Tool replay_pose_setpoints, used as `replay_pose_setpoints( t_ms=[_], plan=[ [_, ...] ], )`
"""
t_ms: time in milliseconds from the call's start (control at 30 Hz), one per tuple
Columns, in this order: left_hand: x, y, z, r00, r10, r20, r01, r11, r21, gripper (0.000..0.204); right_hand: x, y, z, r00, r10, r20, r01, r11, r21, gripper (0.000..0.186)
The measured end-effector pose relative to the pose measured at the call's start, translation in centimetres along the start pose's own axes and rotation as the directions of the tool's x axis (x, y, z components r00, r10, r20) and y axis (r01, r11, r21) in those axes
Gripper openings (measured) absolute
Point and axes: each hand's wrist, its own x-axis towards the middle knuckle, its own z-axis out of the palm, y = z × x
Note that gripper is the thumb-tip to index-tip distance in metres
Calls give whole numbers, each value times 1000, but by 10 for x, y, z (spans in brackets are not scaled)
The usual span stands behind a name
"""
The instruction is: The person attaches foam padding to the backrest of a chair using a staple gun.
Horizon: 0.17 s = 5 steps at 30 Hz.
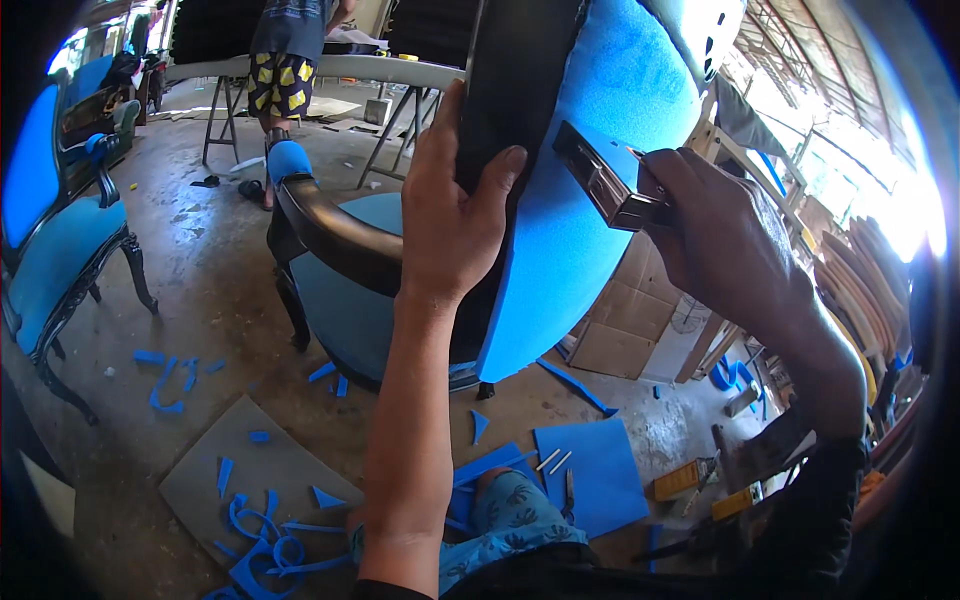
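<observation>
In front of me stands an armchair with a dark frame (512, 80), its curved backrest covered with a blue foam sheet (565, 275). My left hand (450, 225) is wrapped round the frame's edge, thumb toward the foam; some fingertips are hidden. A metal staple gun (592, 172) is gripped in my right hand (715, 215), its long body lying against or very close to the foam. Below my left wrist, the chair's curved armrest (345, 235) runs toward its blue seat (345, 310).
Blue foam offcuts (265, 530) litter a grey board (210, 470) on the floor. A blue sheet (595, 470) carries scissors and two thin sticks. Another blue chair (60, 240) stands left. A person (290, 50) is by a far table (400, 70). Cardboard (630, 310) leans behind.
</observation>
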Motion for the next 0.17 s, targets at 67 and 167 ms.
replay_pose_setpoints(
  t_ms=[67, 167],
  plan=[
    [0, -1, 0, 1000, -29, 8, 29, 999, -39, 72, 2, 0, 2, 1000, -14, -7, 14, 1000, 0, 36],
    [1, -1, -3, 998, -53, 28, 54, 998, -37, 74, 5, 2, 3, 1000, 6, 31, -7, 999, 34, 37]
  ],
)
